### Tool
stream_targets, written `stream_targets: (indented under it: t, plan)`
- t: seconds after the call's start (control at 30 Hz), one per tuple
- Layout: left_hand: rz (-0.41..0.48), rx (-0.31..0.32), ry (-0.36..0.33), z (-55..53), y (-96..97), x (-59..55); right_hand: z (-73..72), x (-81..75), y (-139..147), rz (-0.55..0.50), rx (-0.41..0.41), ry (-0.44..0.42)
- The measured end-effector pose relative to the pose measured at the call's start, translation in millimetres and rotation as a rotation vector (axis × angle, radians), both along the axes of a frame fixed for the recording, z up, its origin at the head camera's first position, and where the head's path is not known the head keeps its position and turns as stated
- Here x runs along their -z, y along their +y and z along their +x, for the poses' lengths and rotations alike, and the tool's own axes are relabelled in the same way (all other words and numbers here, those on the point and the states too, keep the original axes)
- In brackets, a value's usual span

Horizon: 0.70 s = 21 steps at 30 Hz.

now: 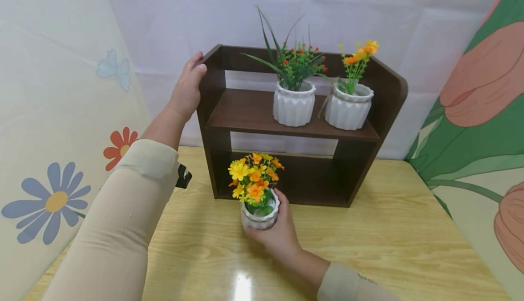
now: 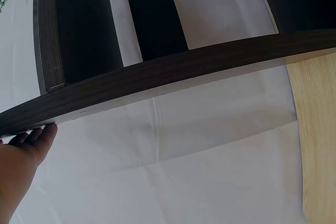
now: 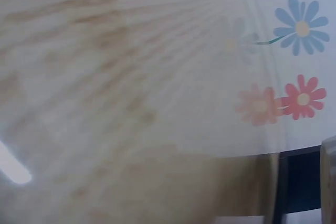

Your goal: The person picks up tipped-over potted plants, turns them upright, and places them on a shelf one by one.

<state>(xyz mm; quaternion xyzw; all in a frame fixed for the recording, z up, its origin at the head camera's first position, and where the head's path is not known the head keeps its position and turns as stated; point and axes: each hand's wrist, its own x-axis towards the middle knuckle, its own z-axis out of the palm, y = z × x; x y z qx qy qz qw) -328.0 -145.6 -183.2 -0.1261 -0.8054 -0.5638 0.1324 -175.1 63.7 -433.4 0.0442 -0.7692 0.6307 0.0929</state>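
Note:
A dark brown two-tier shelf (image 1: 254, 110) stands on the wooden table in the head view. My left hand (image 1: 186, 92) is at the top of its left side panel; in the left wrist view the fingertips of my left hand (image 2: 23, 153) touch the panel's outer face (image 2: 173, 90). My right hand (image 1: 282, 237) grips a white ribbed pot (image 1: 259, 221) between thumb and fingers, in front of the lower tier. Yellow and orange flowers (image 1: 255, 178) fill this pot. The right wrist view shows neither this hand nor the pot.
On the upper tier stand a white pot (image 1: 294, 107) of grass and red-dotted greenery and another white pot (image 1: 349, 110) with orange flowers and twine. A small black object (image 1: 183, 177) shows beside my left sleeve. Flower-printed cloth (image 1: 57, 201) hangs at the sides.

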Motion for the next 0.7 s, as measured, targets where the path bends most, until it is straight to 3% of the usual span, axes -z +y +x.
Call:
stream_targets:
  t: [0.4, 0.7]
  plan:
    - [-0.041, -0.012, -0.009, 0.9, 0.9, 1.6, -3.4, -46.5, -3.7, 0.076, 0.061, 0.091]
    - [-0.055, -0.019, -0.014, 0.7, 1.7, 1.0, -9.9, -86.1, -10.3, 0.112, 0.047, 0.120]
